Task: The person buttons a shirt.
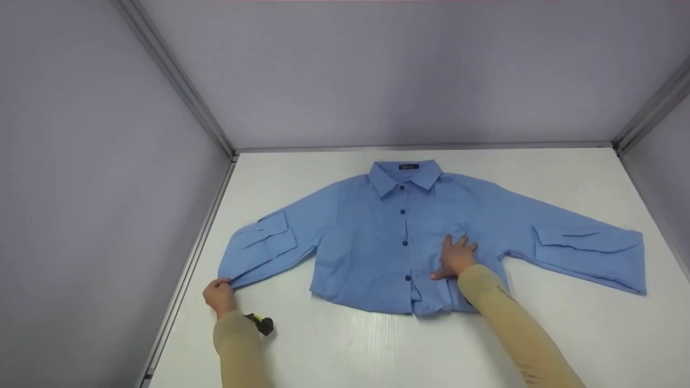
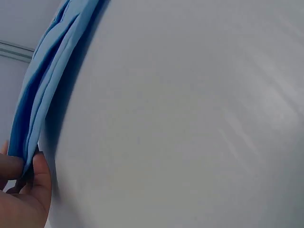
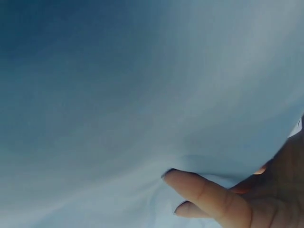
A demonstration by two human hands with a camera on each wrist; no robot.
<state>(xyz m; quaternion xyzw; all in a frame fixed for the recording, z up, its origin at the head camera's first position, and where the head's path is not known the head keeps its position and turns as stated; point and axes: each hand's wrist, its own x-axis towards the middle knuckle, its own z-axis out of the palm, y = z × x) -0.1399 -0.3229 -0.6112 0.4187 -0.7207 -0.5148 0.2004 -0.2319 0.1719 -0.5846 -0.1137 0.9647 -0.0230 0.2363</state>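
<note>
A blue button-up shirt [image 1: 372, 242] lies front up on the white table, collar at the far side, both sleeves folded back on themselves. My left hand [image 1: 218, 296] pinches the lower corner of the folded sleeve on the left; in the left wrist view the thumb and fingers of the hand [image 2: 28, 190] grip the layered blue sleeve edge [image 2: 47, 85]. My right hand [image 1: 457, 257] rests with spread fingers on the shirt's front, right of the buttons. The right wrist view shows the hand's [image 3: 228, 204] fingers against the blue cloth [image 3: 118, 118].
A small black object with a yellow-green patch [image 1: 261, 324] lies on the table [image 1: 345, 350] just right of my left wrist. Grey walls [image 1: 409, 75] stand behind and at both sides of the table.
</note>
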